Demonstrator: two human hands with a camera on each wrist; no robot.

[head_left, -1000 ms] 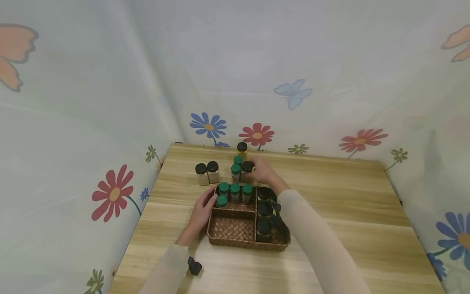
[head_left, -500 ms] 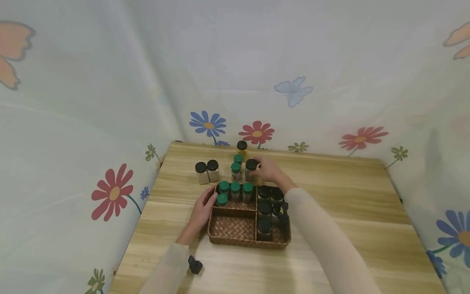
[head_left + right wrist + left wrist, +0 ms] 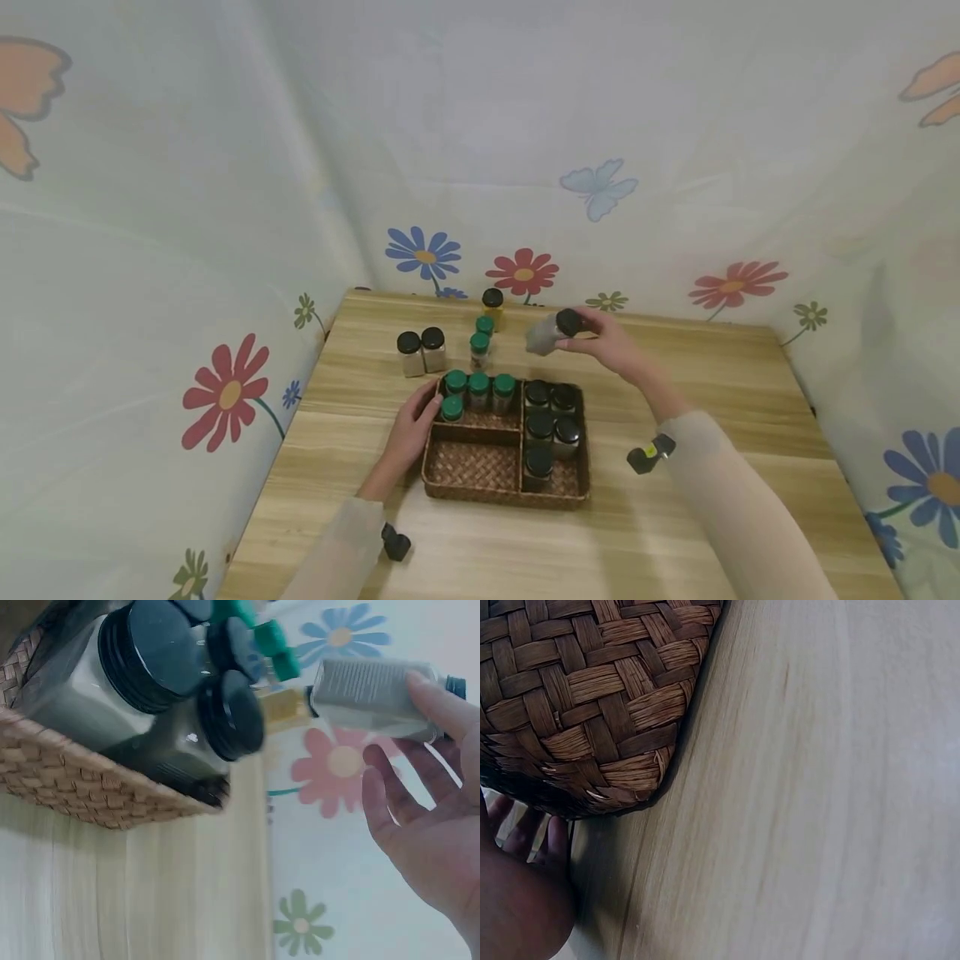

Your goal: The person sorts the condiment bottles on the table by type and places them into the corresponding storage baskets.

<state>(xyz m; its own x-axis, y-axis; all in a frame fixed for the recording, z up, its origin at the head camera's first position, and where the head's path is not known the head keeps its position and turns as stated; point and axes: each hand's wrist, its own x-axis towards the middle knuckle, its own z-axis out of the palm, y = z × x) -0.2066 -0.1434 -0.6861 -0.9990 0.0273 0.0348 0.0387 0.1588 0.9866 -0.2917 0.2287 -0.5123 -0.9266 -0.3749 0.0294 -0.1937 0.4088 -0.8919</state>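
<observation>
In the head view my right hand [image 3: 615, 343] holds a clear spice jar [image 3: 542, 336] by its black-lid end. Raised over the back of the table, the jar tilts with its base to the left. The right wrist view shows the thumb along the jar [image 3: 360, 694] and greyish contents inside. My left hand [image 3: 408, 429] grips the back left corner of a woven basket [image 3: 480, 497], thumb at the rim and fingers around the outside. Several green-capped jars [image 3: 478, 385] stand in its back left compartment, several black-lidded jars [image 3: 538, 427] in the right one.
Two black-lidded jars [image 3: 422, 352] stand left behind the basket. Two green-capped jars [image 3: 480, 343] and a yellowish jar with a black lid [image 3: 492, 307] line up toward the back edge. A flowered cloth [image 3: 645, 208] hangs behind the wooden table [image 3: 720, 392].
My right hand has taken the spice jar from beside the green-capped jars, moved it right and up, and tilted it. My left hand stays at the basket corner.
</observation>
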